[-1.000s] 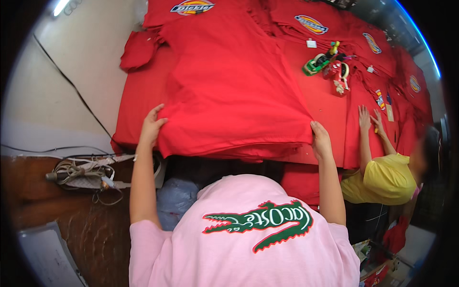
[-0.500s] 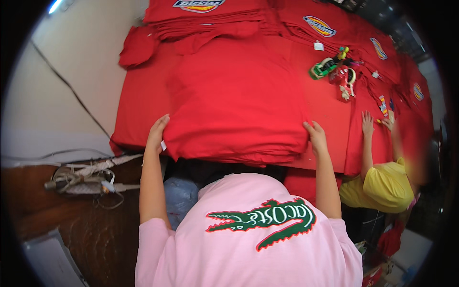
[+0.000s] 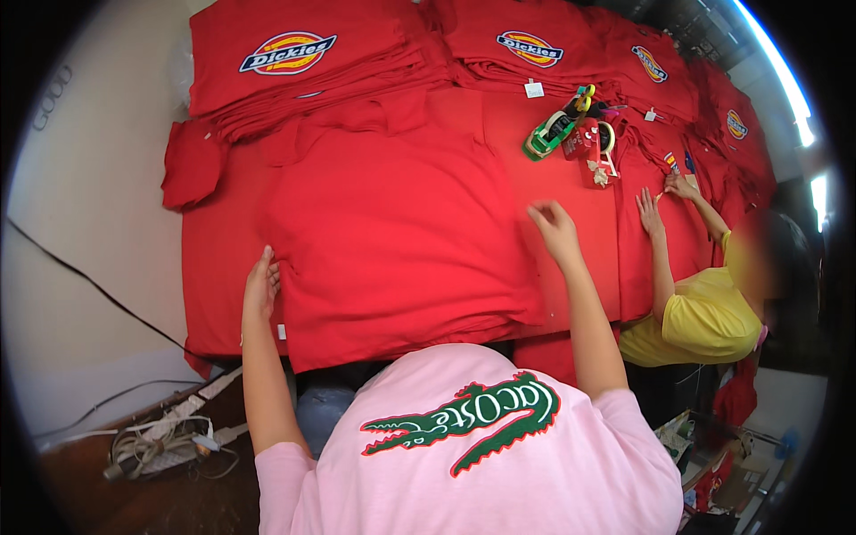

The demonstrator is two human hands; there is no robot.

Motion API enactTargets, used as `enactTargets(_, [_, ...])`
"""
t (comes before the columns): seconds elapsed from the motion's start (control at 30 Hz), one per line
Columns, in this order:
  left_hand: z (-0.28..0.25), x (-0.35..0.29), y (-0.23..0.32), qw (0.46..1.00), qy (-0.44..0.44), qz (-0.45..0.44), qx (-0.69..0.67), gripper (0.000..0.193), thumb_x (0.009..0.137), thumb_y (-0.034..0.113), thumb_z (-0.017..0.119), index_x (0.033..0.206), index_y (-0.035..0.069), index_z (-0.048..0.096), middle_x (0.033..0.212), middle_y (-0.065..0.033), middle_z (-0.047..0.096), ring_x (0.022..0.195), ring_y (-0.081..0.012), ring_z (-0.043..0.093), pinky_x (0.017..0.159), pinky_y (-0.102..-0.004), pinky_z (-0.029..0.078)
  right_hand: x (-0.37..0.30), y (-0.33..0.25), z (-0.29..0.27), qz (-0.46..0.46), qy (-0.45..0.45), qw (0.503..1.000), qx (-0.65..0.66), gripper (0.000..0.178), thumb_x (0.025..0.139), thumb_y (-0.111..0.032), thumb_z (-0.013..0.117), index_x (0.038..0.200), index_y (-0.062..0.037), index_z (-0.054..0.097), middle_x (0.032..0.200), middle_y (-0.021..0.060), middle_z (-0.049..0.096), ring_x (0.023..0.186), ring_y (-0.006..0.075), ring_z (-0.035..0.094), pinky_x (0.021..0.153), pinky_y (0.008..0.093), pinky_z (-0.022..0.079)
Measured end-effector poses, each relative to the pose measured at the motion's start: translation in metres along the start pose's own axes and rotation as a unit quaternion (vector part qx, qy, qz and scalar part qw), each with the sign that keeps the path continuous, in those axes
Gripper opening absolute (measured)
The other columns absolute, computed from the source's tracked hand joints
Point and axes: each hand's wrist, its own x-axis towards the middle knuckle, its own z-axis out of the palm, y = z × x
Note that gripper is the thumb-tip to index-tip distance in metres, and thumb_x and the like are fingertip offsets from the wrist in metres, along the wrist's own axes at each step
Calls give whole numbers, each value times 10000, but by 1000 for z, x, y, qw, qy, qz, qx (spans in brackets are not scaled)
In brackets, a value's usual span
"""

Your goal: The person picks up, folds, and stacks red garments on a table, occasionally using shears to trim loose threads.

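A broad stack of red shirts (image 3: pixel 392 232) lies in front of me, its near edge reaching the table's front. My left hand (image 3: pixel 260 283) rests along the stack's left side, fingers stretched out against the cloth. A small white tag (image 3: pixel 282 332) sticks out below it. By the right edge of the stack, my right hand (image 3: pixel 556 234) is raised, with its fingers loosely bent and nothing visible in them. Whether its fingertips touch the cloth is hard to tell.
More folded red shirts (image 3: pixel 357 49) with logo patches line the back. A green tape dispenser (image 3: pixel 548 135) and a red box (image 3: pixel 596 153) stand right of the stack. A co-worker in a yellow shirt (image 3: pixel 704 325) works at the right. Bundled cables (image 3: pixel 160 441) lie lower left.
The view has shifted, moving the scene leftward. My right hand has come off the near right side of the stack and moved farther back. The stack's near edge hangs closer to me.
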Motion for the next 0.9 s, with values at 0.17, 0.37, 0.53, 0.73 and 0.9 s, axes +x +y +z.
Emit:
enactTargets(0.17, [21,81,25,970,180,102,131,811,893,495,788,1419,-66,532,1296,-159,659,1182,-246,619,1059,-369,453,106,-63,106,-16,72,981,-178,512,921,-428,736,1213,-13,671,1203,235,657,1085,377,655,962,462,521])
enactTargets(0.37, [28,114,55,966,89,242,33,482,1007,269,691,1347,-63,612,1276,-134,688,1130,-189,639,991,-302,489,150,-65,138,-63,67,967,-239,455,948,-330,715,1244,12,666,1188,262,677,1157,417,631,1043,467,478])
enactTargets(0.53, [48,143,74,951,75,250,163,436,1015,269,672,1283,-73,634,1220,-146,696,1081,-193,644,958,-304,502,172,-23,87,64,131,978,-148,407,923,-317,747,1147,11,659,1055,249,700,1002,381,691,885,438,535])
enactTargets(0.73, [53,136,71,975,165,92,118,618,992,453,659,1281,-87,570,1214,-224,654,1125,-283,636,980,-347,498,126,-39,84,251,7,954,162,946,855,-452,826,1481,108,391,1413,218,578,1301,276,570,1060,401,485])
enactTargets(0.9, [82,91,73,754,245,440,420,586,931,425,716,1283,-24,583,1288,-220,623,1240,-361,569,1112,-476,390,92,-65,85,277,-59,951,126,1105,807,-454,865,1548,126,288,1441,261,553,1332,291,557,1077,399,488])
